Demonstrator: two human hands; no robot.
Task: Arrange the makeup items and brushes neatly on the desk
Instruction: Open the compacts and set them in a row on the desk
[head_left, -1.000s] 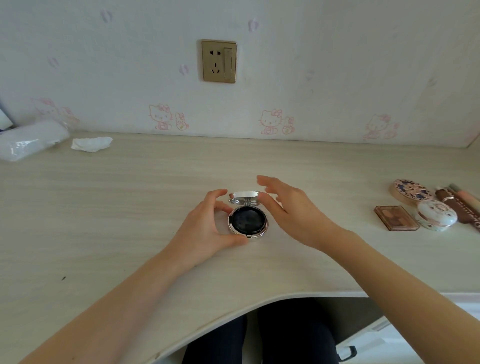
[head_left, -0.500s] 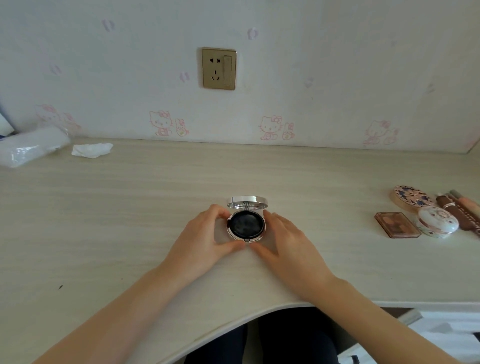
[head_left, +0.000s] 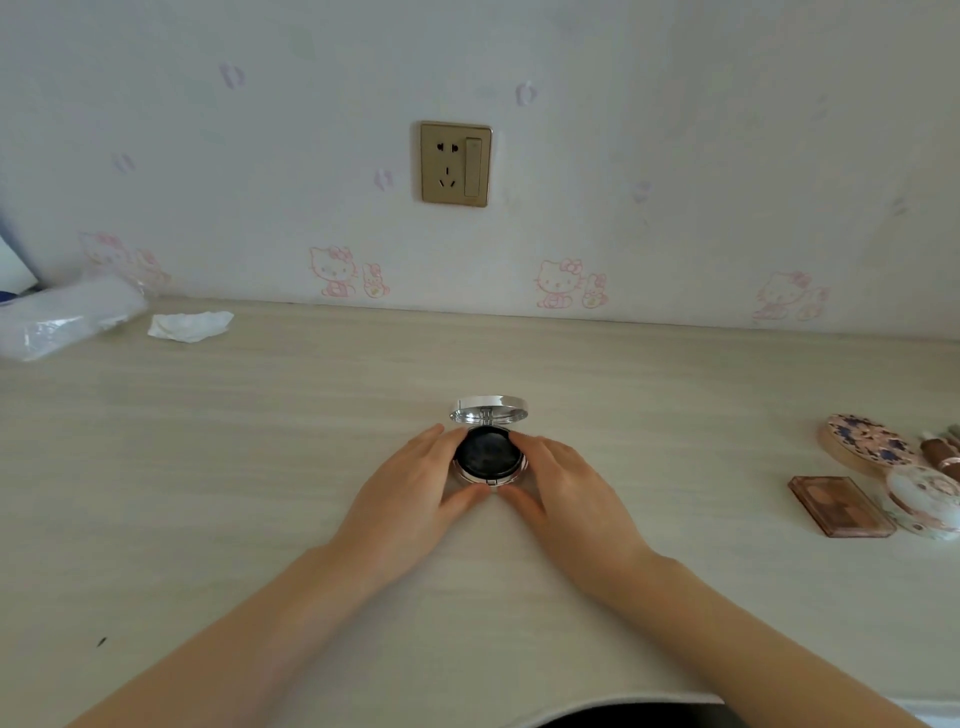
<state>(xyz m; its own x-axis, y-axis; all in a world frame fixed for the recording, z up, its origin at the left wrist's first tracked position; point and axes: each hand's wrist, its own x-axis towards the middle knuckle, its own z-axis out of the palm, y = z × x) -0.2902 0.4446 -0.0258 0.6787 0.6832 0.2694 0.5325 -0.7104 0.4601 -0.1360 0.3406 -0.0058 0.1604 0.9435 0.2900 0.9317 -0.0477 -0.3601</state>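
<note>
- Since the earlier frames, the right hand (head_left: 566, 493) has been brought down from above the lid and laid against the right side of the open compact (head_left: 488, 452); the view has also been tipped slightly upward.
- Nearest the viewer, both forearms are stretched over the curved front edge of the tabletop (head_left: 260, 467).
- At the middle of the tabletop the compact is cradled from both sides: the left hand (head_left: 410, 493) is curled round its left rim with the thumb at the front edge, and the right hand's grip is closed on the right rim in the same way.
- The compact's base lies flat, its dark insert is exposed, and its silver lid (head_left: 488, 409) is stood up at the far side.
- For the step to be done well, the base should be steadied with one hand while the lid is folded down by the other until the front catch is met; fingertips should be kept off the dark insert.
- Once shut, the compact would best be carried to the right and set beside the other items, not left alone mid-tabletop.
- Farther right, a brown palette (head_left: 841, 506), a white round case (head_left: 922, 501) and a floral round compact (head_left: 865, 441) are grouped close together, with tubes partly cut off at the frame's edge.
- Far left, by the wall, a crumpled tissue (head_left: 189, 326) and a plastic-wrapped pack (head_left: 62, 322) are seen.
</note>
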